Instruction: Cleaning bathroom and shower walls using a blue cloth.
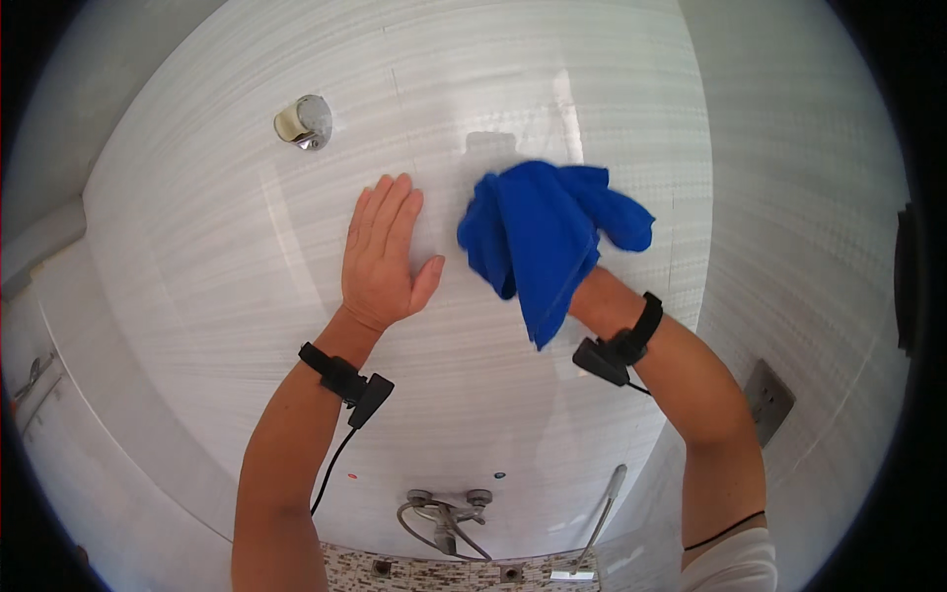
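My left hand (383, 261) lies flat against the pale, streaky tiled wall (444, 375), fingers stretched out together and thumb apart, with nothing in it. To its right, a bunched blue cloth (538, 227) is against the same wall. My right hand (592, 296) holds this cloth; its fingers are hidden under the folds, and only the part by the wrist shows. One loose corner of the cloth hangs down, and another part sticks out to the right. A black strap with a small device and cable is on each wrist.
A chrome shower bracket (308, 122) juts from the wall at the upper left. Below are a mixer tap (449, 515) with a hose and a long-handled wiper (600, 523) near a mosaic strip (424, 572). A socket plate (768, 401) is on the right wall, beside my right arm.
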Demonstrator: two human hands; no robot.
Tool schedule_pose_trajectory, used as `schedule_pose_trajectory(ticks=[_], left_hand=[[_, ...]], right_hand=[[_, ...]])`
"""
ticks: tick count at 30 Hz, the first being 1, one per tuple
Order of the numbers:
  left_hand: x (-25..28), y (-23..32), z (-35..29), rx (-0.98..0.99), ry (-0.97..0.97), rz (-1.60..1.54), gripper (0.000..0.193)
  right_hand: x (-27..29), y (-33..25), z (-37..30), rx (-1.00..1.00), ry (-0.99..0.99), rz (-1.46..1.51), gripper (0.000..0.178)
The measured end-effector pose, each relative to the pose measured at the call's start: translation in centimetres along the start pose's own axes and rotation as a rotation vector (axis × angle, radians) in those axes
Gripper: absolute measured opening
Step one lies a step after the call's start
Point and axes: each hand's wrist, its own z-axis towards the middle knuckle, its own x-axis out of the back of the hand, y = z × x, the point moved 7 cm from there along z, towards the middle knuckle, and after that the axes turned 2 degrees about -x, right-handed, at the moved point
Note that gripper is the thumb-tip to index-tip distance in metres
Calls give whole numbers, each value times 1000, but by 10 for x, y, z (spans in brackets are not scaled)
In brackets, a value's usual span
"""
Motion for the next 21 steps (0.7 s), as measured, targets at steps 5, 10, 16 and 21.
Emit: schedule_pose_trajectory(ticks=[5, 10, 16, 21], left_hand=[[2, -10, -4, 56, 138, -82, 60], [2, -32, -19, 126, 274, -150, 61], [-1, -33, -26, 303, 281, -298, 64], [14, -11, 0, 163, 354, -232, 65]], right_hand=[[-38, -50, -38, 359, 24, -838, 30], [-59, -45, -8, 254, -11, -799, 26], [-59, -52, 73, 332, 63, -930, 32], [-3, -91, 101, 617, 454, -1116, 44]])
